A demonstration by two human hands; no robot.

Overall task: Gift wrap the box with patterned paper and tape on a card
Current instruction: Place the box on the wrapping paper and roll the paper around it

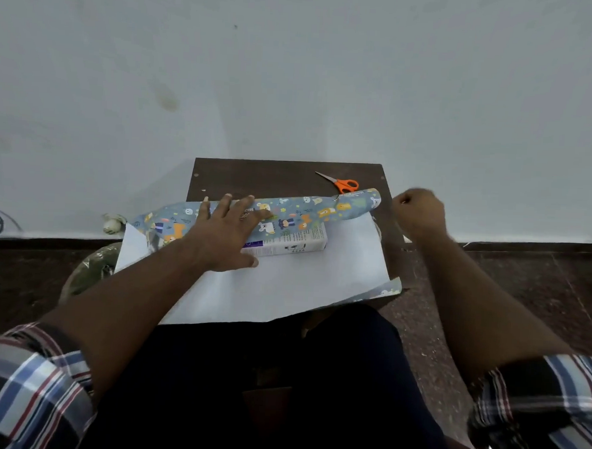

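- Small dark brown bench (256, 176), flat and matte, rectangular, pale screw dots near its far corners; set against a pale, smooth wall.
- Wrapping paper (285, 278) spread across the bench, plain white underside up, smooth and slightly glossy, near edge hanging past the bench toward the lap; patterned corner turned up at near right.
- Far edge of that paper folded over in a soft, rounded roll: blue-grey print with orange, white and yellow cartoon animals, puffed rather than creased, running from far right down to the left.
- Box (295, 242) on the white underside, long and rectangular, white card with small dark print and a purple patch; far side tucked under the patterned fold, near face and right end exposed.
- Left hand (227, 226) flat on the patterned fold and the box, fingers straight and spread, thumb on the white paper beside the box.
- Right hand (418, 210) raised just off the bench's right edge, fingers curled into a loose fist; cannot tell whether anything is pinched inside.
- Scissors (339, 182) on the far right of the bench, orange plastic loops, thin metal blades, just beyond the fold.
- Plaid sleeves rolled at both forearms; dark trousers below.
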